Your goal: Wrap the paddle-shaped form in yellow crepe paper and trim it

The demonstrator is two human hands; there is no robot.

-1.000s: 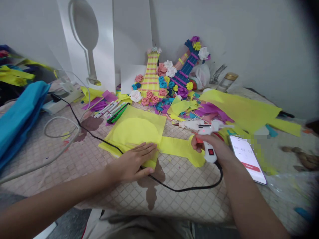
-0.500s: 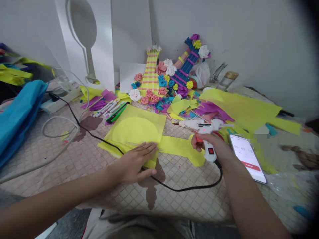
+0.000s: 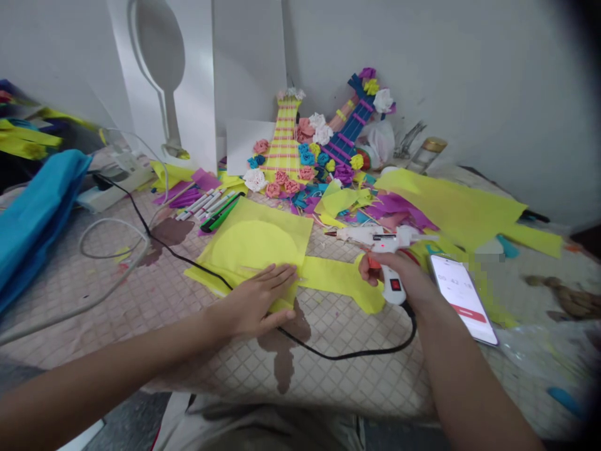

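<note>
My right hand is wrapped round the handle of a white glue gun, its dark tip pointing left. A black cord runs from the handle across the table. Flat on a yellow guitar-like shape lies my left hand, fingers stretched out. The shape has a rounded yellow body resting on a yellow sheet and a long yellow neck ending in a wider lobe under the gun. A thin pale stick shows by my left fingertips, partly hidden by them.
Two flower-decorated paper guitars, one yellow and one blue, lean at the wall among paper scraps. A phone lies at the right. Markers and a green cutter lie behind the sheet; blue material covers the left edge.
Almost nothing differs. My left hand stays flat on the yellow shape, and my right hand keeps the glue gun in about the same place. The view has shifted very slightly.
</note>
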